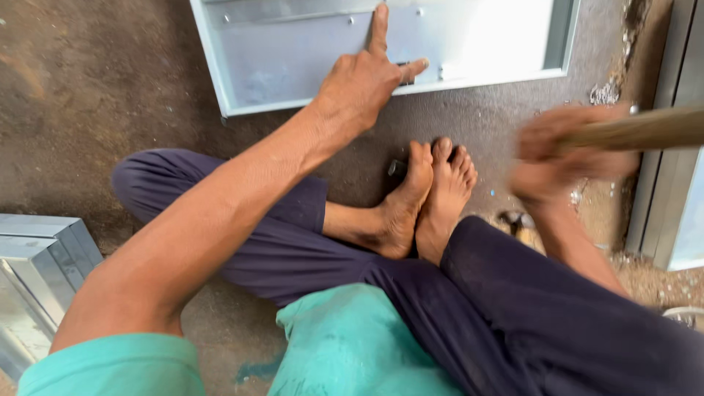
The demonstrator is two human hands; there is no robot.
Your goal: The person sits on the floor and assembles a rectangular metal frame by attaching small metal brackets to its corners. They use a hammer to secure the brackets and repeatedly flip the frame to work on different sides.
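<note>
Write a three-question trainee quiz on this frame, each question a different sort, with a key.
1. True or false: the left hand rests on the grey metal panel.
2. The right hand grips: A) a wooden handle B) a paint brush C) nothing.
3. Fill in: the person sits cross-legged on the ____, bare feet together.

Key: 1 true. 2 A; the hand is motion-blurred. 3 floor.

Sheet-metal workshop, bare gritty concrete floor (88, 88), grey metal panel (293, 59) lying flat, folded metal channels (44, 257) stacked aside
</note>
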